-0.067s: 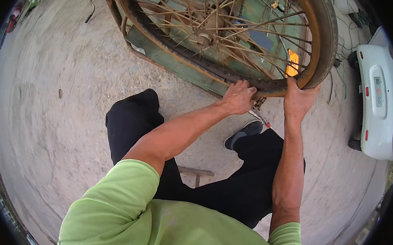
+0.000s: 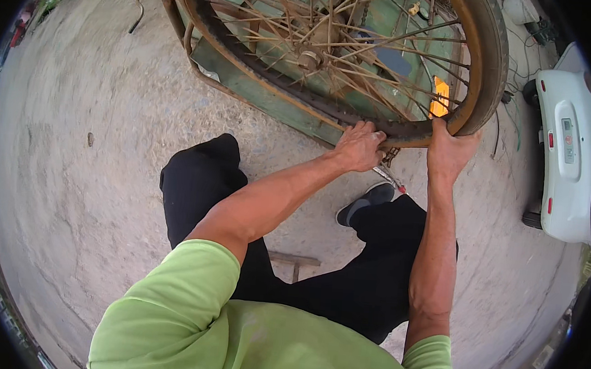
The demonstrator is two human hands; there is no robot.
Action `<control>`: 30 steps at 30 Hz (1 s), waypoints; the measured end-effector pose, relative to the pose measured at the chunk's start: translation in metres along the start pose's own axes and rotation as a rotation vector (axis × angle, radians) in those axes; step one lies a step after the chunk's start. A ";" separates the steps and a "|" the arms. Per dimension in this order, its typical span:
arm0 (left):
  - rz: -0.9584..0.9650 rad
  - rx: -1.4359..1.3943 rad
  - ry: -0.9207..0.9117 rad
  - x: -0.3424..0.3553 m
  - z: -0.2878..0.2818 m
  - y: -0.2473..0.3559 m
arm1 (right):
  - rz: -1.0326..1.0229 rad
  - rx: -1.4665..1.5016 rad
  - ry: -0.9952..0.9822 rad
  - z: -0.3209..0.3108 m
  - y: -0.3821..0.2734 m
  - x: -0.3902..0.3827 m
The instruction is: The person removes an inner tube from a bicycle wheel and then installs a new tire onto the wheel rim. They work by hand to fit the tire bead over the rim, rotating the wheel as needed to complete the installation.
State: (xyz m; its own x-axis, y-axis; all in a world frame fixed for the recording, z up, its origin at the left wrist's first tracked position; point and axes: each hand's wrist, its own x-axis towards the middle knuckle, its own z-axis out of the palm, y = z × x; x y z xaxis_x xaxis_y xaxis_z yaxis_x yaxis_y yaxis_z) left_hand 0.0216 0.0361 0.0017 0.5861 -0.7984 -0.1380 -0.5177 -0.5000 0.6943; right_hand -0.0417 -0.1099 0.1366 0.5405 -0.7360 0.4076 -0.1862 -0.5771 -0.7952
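Observation:
A large rusty spoked wheel (image 2: 309,61) fills the top middle, its dark hub facing me and its tire (image 2: 489,75) brown along the side. My left hand (image 2: 360,146) lies closed over the near edge of the tire, fingers curled over it. To its right, my right hand (image 2: 452,151) grips the tire at the lower right bend, thumb on the inner side; its other fingers are mostly hidden behind the tire. Under the wheel spreads a green metal panel (image 2: 247,88) framed by rusty tubing. An orange reflector or label (image 2: 440,97) shows through the spokes.
A thin tool with a red tip (image 2: 401,188) sticks out below the tire, beside my shoe (image 2: 369,202). Between my legs is part of a low wooden stool or bar (image 2: 295,259). A white car (image 2: 572,149) stands at the right, with loose cables (image 2: 521,97) near it.

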 end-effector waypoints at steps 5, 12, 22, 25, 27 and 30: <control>0.044 -0.432 -0.064 0.000 -0.010 -0.009 | 0.002 0.006 -0.020 -0.007 -0.004 0.006; 0.088 -0.344 -0.292 0.010 -0.037 -0.001 | -0.037 0.000 0.055 -0.002 -0.012 0.007; 0.015 -0.168 0.091 -0.018 0.012 0.041 | -0.079 -0.043 0.066 -0.001 -0.017 0.006; 0.032 -0.302 0.160 -0.016 0.011 0.030 | -0.047 0.053 0.025 -0.002 -0.009 0.003; 0.033 -0.412 0.129 -0.016 0.005 0.020 | -0.001 0.102 0.012 -0.001 0.001 -0.001; 0.046 -0.501 0.101 -0.018 0.001 0.010 | 0.030 0.128 0.018 0.001 0.018 -0.006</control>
State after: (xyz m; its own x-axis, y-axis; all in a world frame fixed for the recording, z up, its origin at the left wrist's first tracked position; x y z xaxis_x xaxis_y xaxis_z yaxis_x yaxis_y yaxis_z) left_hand 0.0052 0.0446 0.0107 0.6401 -0.7668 -0.0478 -0.1961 -0.2232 0.9548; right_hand -0.0472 -0.1155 0.1198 0.5208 -0.7595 0.3897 -0.0954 -0.5055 -0.8576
